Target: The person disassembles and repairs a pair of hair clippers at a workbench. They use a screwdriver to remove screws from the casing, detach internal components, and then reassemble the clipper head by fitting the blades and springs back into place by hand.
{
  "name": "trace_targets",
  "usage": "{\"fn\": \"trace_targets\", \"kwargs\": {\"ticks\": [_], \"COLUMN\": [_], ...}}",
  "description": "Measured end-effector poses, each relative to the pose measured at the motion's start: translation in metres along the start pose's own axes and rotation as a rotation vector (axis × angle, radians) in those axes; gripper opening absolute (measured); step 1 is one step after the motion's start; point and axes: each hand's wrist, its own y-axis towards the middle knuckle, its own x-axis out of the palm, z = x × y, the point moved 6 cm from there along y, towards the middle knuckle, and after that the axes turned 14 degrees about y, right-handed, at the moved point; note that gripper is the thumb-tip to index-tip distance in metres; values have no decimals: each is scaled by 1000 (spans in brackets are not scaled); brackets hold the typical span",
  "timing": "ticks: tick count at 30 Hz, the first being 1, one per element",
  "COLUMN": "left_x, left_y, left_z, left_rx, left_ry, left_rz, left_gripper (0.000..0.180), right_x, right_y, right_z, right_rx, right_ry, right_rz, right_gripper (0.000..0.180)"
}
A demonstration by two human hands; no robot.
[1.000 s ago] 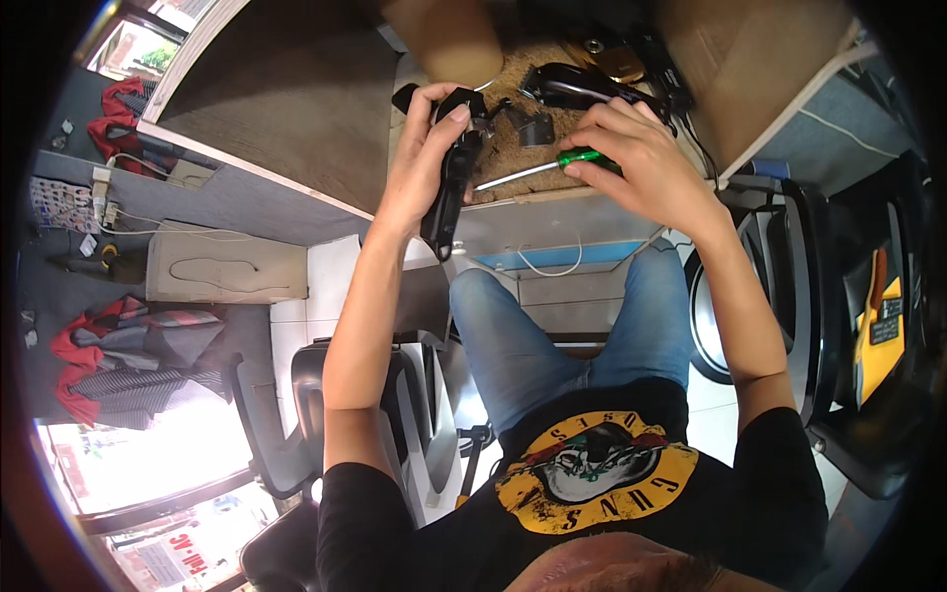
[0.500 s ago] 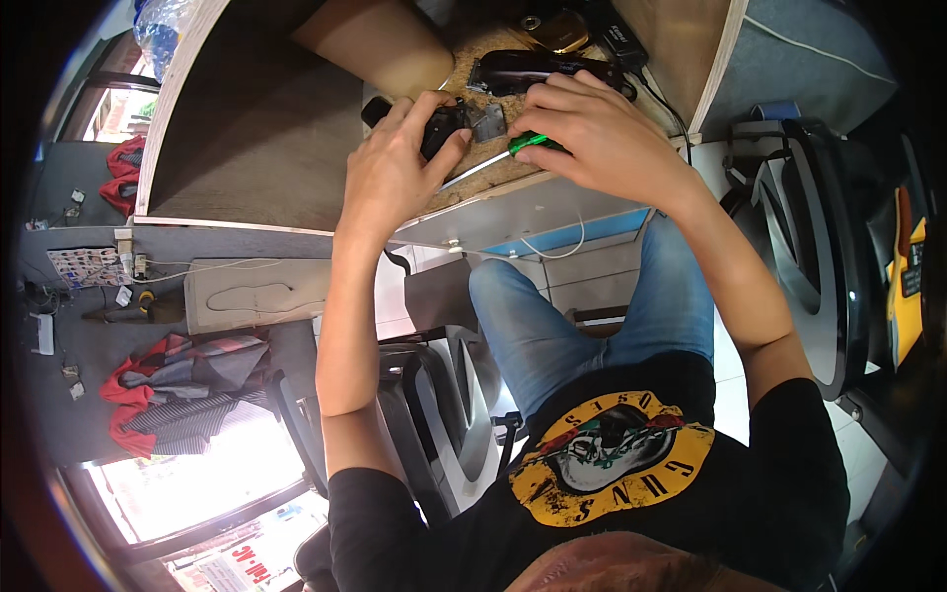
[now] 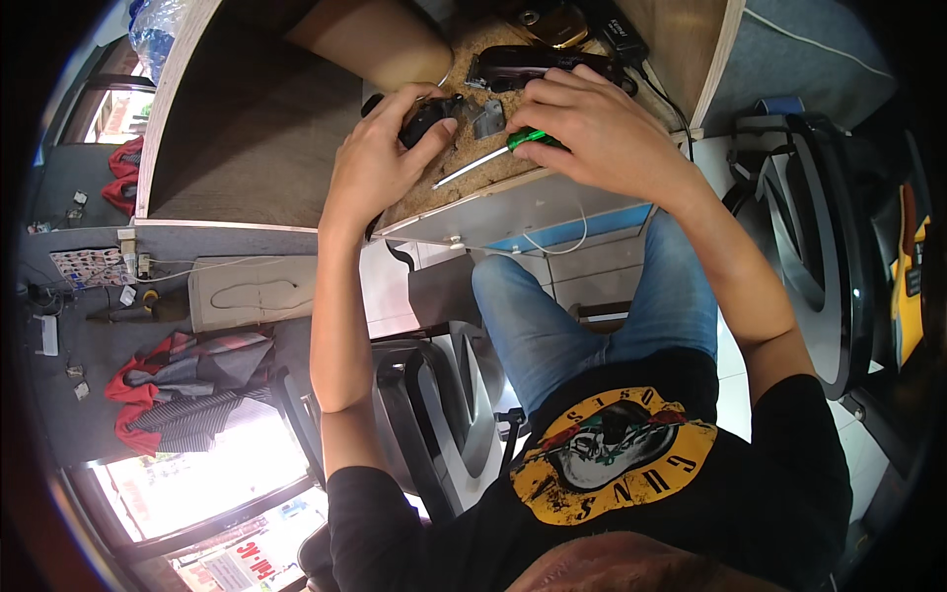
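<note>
My left hand (image 3: 380, 163) is closed around a black hair clipper (image 3: 426, 120), whose far end pokes out beyond my fingers. Much of its body is hidden under the palm. In my right hand (image 3: 597, 128) is a screwdriver (image 3: 528, 139) with a green handle, gripped between thumb and fingers. Its thin metal shaft slants toward the near left, with the tip apart from the clipper. Between both hands a small grey metal plate (image 3: 488, 119) lies on the brown board surface. Beyond my right fingers rests a second, dark shiny hair clipper (image 3: 518, 67).
A gold device (image 3: 554, 28) and a black box-shaped thing (image 3: 612, 32) stand at the back. Wooden side walls (image 3: 178, 109) flank the shelf (image 3: 449, 202). A black cable (image 3: 671, 104) runs down on the right. Black chairs (image 3: 804, 237) stand nearby.
My left hand has shifted slightly left with the clipper, away from the screwdriver. The screwdriver's tip now shows fully; my right hand has barely moved.
</note>
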Motion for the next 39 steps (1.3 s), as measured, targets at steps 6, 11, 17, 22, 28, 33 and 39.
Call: {"fn": "trace_targets", "kwargs": {"ticks": [6, 11, 17, 22, 28, 33, 39], "left_x": [4, 7, 6, 16, 43, 55, 61], "left_y": [0, -2, -13, -16, -24, -32, -31], "left_z": [-25, -24, -43, -49, -50, -41, -40], "left_rx": [-227, -279, -377, -482, -188, -193, -49], "left_ry": [-580, -696, -755, -1009, -1754, -1902, -1936], "left_rz": [-142, -155, -28, 101, 35, 26, -29], "left_gripper": [44, 41, 39, 46, 67, 67, 70], "right_x": [1, -2, -10, -5, -3, -3, 14], "right_y": [2, -2, -2, -2, 1, 16, 50], "right_z": [0, 5, -3, 0, 0, 0, 13], "right_rx": [55, 87, 78, 56, 47, 48, 33], "right_ry": [27, 66, 54, 33, -3, 39, -77], "right_rz": [-97, -39, 4, -29, -37, 55, -90], "right_gripper": [21, 25, 25, 23, 22, 19, 14]}}
